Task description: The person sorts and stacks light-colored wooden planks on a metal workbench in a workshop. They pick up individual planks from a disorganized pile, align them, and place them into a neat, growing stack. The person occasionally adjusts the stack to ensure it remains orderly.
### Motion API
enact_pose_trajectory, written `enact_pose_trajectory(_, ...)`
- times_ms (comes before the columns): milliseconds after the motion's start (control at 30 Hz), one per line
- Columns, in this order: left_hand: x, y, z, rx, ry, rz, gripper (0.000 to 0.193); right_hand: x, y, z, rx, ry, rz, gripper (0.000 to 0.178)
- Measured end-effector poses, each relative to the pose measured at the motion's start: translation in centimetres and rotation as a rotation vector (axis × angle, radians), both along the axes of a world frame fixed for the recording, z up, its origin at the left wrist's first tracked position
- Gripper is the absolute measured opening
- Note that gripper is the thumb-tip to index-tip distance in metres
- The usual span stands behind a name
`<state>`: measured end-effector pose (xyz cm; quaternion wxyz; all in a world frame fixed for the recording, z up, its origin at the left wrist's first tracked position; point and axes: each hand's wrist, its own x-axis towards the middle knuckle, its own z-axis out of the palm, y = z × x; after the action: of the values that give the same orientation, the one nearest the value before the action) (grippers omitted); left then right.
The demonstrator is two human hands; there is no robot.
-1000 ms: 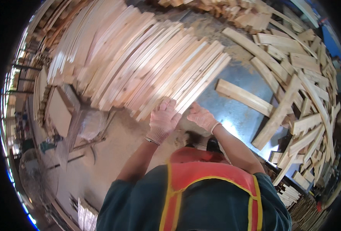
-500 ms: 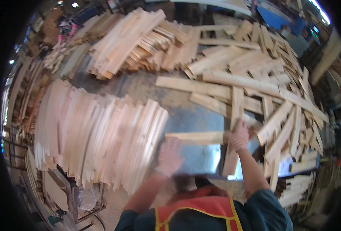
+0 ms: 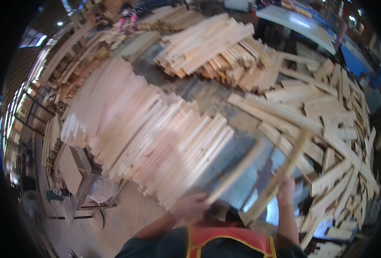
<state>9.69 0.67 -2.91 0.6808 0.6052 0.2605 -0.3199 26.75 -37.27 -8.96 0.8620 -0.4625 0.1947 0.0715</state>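
My left hand [image 3: 190, 207], blurred, closes round the near end of a narrow wooden board [image 3: 238, 170], which slants away to the far right. Farther right, my right hand [image 3: 286, 191] grips a longer wooden board [image 3: 294, 155] by its side, about midway along. That board is tilted, its near end close to my apron [image 3: 229, 237]. Both boards are over the grey metal tabletop [image 3: 220, 160]. Just left of them lies a wide row of pale boards [image 3: 156, 137], packed side by side.
A jumbled heap of loose boards [image 3: 341, 167] covers the right side. At the back stands a stacked pile of boards [image 3: 207, 45]. A metal-framed cart [image 3: 89, 170] with a clear plastic bag [image 3: 103, 189] stands at the lower left. Sawdust lies on the floor [image 3: 134, 210].
My left hand has gone from lying flat by the narrow board to holding its near end, and that board has swung lengthwise. My right hand's board is now tilted. The view has turned left.
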Motion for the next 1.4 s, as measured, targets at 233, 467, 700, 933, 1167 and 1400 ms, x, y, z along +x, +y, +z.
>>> enact_pose_trajectory(233,-1.4,2.3,0.2,-0.243,-0.139,-0.016,0.054,-0.3,11.1,-3.2,0.398,0.141,0.383,0.054)
enact_pose_trajectory(467,-1.7,2.8,-4.8,1.592,-0.842,-0.451,0.058,-1.6,13.3,-1.2,0.169,0.048,0.326,0.054)
enact_pose_trajectory(700,1.1,-1.9,-2.6,1.226,-0.952,-0.435,0.068,3.2,8.5,5.5,-0.115,-0.026,0.185,0.06)
enact_pose_trajectory(933,5.7,-9.5,-2.4,0.923,-0.817,-0.512,0.068,33.3,-15.0,19.9,-0.294,-0.446,-0.223,0.041)
enact_pose_trajectory(1167,6.2,-11.5,-3.9,1.159,-0.707,-0.47,0.06,22.3,-7.5,1.2,-1.845,-0.758,0.469,0.084)
enact_pose_trajectory(1400,4.9,-4.8,-8.1,1.264,-0.558,-0.557,0.059,16.9,-3.0,2.2,-2.014,-0.234,0.865,0.095)
